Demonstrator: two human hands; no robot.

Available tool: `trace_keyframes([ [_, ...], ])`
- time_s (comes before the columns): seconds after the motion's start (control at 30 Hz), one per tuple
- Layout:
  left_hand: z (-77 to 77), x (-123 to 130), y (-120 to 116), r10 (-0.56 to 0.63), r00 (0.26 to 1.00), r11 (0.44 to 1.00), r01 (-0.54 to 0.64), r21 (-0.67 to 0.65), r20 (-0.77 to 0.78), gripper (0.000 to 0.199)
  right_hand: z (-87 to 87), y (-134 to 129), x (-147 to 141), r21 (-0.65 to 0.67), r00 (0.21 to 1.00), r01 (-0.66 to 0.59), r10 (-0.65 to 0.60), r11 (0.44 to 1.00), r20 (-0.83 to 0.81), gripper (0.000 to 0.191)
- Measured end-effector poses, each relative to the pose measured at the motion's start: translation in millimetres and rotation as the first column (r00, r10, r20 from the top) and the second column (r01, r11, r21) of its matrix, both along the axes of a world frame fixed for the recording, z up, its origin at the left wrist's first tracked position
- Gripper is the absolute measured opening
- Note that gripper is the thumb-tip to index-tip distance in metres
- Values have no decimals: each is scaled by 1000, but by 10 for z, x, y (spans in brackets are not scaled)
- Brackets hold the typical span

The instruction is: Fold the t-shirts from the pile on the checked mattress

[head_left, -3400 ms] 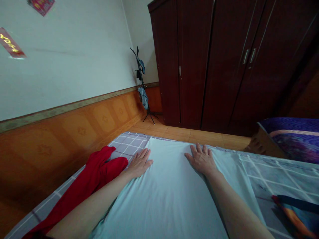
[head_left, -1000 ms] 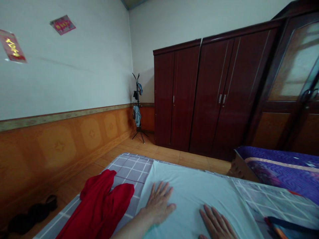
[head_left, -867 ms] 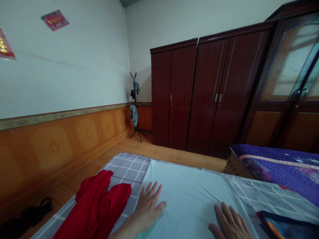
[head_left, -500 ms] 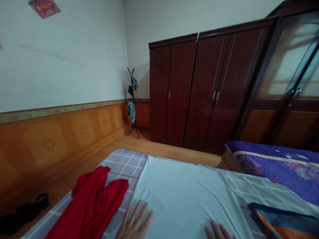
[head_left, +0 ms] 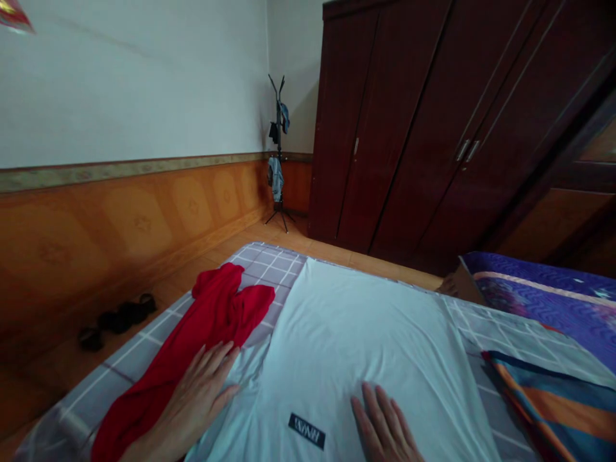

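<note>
Our left hand [head_left: 192, 398] has slid outward since the earlier frame and now lies on the edge of a red cloth [head_left: 166, 378], while our right hand [head_left: 382, 427] shows more fully at the bottom of the view. Both hands are open, palms down with the fingers spread, and neither grips anything. The left sits just beside a pale blue cloth [head_left: 346, 346], between it and the red one. The right lies flat on the blue cloth, near a small black label [head_left: 307, 430] with pale lettering. We see the blue cloth spread out and lightly creased over a grey checked bed cover [head_left: 269, 273], with the red cloth bunched along its left side. To the right, a striped orange and navy cloth [head_left: 543, 404] lies on the same cover, and a purple patterned quilt [head_left: 534, 282] lies beyond it. Past the bed stand a dark wood wardrobe [head_left: 409, 128] and, in the corner, a black coat stand [head_left: 278, 147] hung with denim-blue clothes. Dark shoes [head_left: 118, 317] sit on the floor by the bed.
</note>
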State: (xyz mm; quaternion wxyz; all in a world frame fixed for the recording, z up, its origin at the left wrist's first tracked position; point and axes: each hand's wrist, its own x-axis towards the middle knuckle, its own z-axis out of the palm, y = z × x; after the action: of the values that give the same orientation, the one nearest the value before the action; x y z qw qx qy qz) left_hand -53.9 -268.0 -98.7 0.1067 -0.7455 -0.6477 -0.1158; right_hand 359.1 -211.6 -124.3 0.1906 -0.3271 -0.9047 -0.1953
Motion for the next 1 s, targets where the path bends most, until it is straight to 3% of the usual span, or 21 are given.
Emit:
trace_keyframes([
  [0.1,178,41,-174,97,987,990,-83,-115,127,44,176,-243,-572,-231,977,-212,212,950,-24,87],
  [0.2,361,118,-248,232,951,959,-188,-213,203,39,355,-392,-1034,-478,940,-302,341,825,-6,85],
  [0.3,485,173,-264,361,898,915,-288,-283,252,35,500,-396,-1273,-596,927,-314,375,740,-22,80],
  [0.43,592,172,-243,439,790,887,-305,-347,429,18,568,-368,-1421,-641,933,-308,355,703,-60,79],
  [0.5,632,136,-231,462,656,886,-307,-348,597,21,555,-386,-1463,-647,923,-333,377,686,-75,79],
  [0.53,644,112,-230,464,555,886,-312,-344,691,23,546,-397,-1476,-648,918,-347,388,678,-85,78],
  [0.63,640,44,-245,432,170,867,-350,-356,885,27,530,-404,-1478,-654,905,-377,411,656,-110,76],
  [0.7,605,15,-269,408,-50,836,-380,-395,912,30,533,-386,-1463,-652,898,-393,423,648,-121,74],
  [0.77,564,7,-293,390,-154,810,-411,-418,908,32,538,-365,-1450,-645,894,-404,428,648,-131,73],
  [0.83,542,15,-311,375,-146,804,-440,-400,915,31,537,-354,-1446,-640,894,-408,426,651,-137,74],
  [0.9,557,31,-314,374,-90,805,-462,-371,923,29,530,-354,-1447,-639,892,-413,429,648,-141,75],
  [1.0,639,49,-296,460,80,786,-500,-363,884,25,522,-356,-1449,-645,890,-416,433,641,-144,74],
])
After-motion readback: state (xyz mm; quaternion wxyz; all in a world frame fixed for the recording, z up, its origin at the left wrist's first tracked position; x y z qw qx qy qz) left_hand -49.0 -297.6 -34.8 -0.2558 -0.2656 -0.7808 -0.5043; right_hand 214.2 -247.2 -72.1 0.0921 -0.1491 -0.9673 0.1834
